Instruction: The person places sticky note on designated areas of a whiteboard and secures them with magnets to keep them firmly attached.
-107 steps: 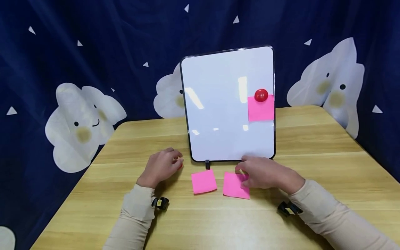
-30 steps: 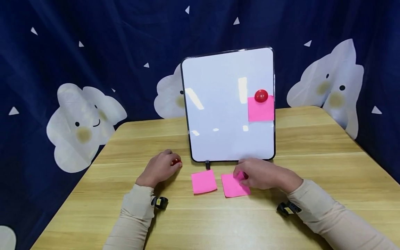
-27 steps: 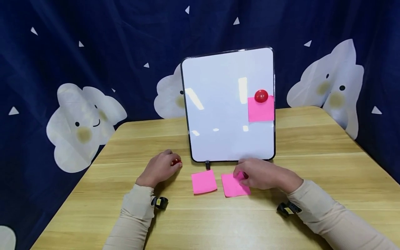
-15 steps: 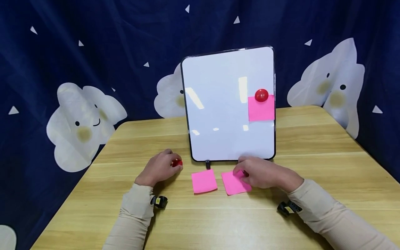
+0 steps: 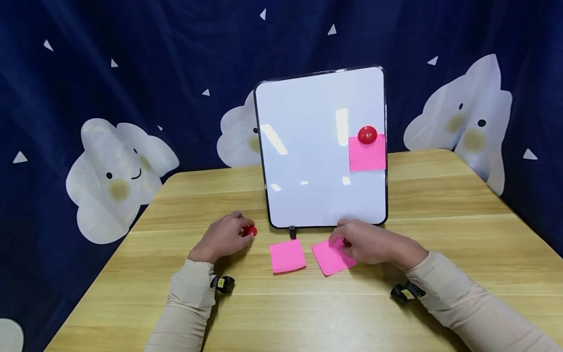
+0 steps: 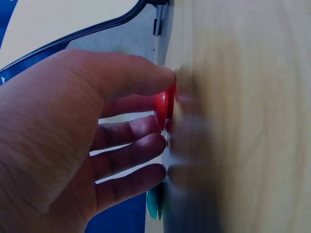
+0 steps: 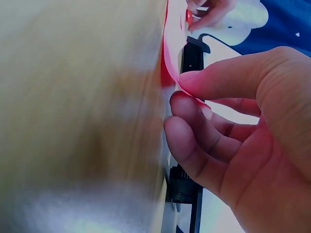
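My left hand (image 5: 223, 236) rests at the table left of the whiteboard (image 5: 316, 195), pinching a red round magnet (image 6: 166, 104) between thumb and fingers. The magnet stays low, near the tabletop. With thumb and fingertips my right hand (image 5: 369, 242) pinches one edge of a pink sticky note (image 5: 330, 259); in the right wrist view that note (image 7: 172, 41) bends up from the wood. Another pink sticky note (image 5: 287, 256) lies flat to its left. On the board's right side, a red magnet (image 5: 367, 135) sits over the top of a third pink note (image 5: 367, 159).
The whiteboard leans upright on black feet (image 5: 292, 232) at the middle of the wooden table (image 5: 281, 313). A green round object (image 6: 154, 201) lies beyond my left fingers. Behind the table hangs a dark blue curtain (image 5: 184, 39) with clouds.
The note under my right hand has turned, its near corner swinging right. More of the red magnet shows at my left fingertips than before. Board and left note are unmoved.
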The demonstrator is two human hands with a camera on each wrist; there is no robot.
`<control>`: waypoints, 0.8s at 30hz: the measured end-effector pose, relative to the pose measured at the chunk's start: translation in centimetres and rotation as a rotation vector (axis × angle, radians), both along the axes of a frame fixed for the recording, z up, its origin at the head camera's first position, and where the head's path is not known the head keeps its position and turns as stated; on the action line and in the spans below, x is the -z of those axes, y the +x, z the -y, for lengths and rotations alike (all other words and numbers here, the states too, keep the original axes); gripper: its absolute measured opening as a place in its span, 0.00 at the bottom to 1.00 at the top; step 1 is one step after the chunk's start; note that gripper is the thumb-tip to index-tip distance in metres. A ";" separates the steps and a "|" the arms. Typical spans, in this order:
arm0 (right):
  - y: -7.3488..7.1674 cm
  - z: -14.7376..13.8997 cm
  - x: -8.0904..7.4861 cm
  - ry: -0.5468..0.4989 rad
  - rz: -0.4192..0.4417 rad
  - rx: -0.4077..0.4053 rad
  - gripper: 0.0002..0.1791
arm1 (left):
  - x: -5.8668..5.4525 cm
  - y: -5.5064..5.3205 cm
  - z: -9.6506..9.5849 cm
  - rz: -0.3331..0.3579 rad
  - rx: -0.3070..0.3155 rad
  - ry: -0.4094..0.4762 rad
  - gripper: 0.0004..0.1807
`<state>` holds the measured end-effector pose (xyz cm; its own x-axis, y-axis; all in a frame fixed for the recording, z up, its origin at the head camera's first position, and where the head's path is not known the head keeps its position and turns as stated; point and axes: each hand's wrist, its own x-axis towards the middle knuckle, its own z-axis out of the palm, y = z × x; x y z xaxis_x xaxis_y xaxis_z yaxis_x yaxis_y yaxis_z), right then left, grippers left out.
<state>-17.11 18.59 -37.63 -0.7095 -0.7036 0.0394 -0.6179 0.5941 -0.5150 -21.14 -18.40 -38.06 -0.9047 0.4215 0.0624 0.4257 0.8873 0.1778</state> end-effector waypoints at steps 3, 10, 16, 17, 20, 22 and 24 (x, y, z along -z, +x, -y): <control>-0.1 0.0 0.2 -0.010 0.007 0.004 0.15 | 0.2 -0.1 0.1 -0.004 -0.005 -0.010 0.15; -0.3 0.0 0.4 -0.026 0.004 0.007 0.12 | 0.3 -0.1 0.1 0.007 -0.026 -0.008 0.15; -0.3 0.1 0.2 -0.046 -0.001 0.015 0.11 | 0.3 -0.2 0.1 0.016 -0.028 0.009 0.15; -0.3 0.1 0.2 -0.049 -0.001 0.017 0.11 | 0.3 -0.2 0.1 0.017 -0.026 0.011 0.15; -0.4 0.1 0.2 -0.057 -0.006 0.028 0.11 | 0.3 -0.2 0.1 0.023 -0.027 0.020 0.15; -0.4 0.1 0.2 -0.061 -0.008 0.038 0.11 | 0.3 -0.2 0.1 0.026 -0.035 0.031 0.15; -0.4 0.1 0.2 -0.068 -0.015 0.047 0.11 | 0.3 -0.2 0.1 0.028 -0.044 0.043 0.15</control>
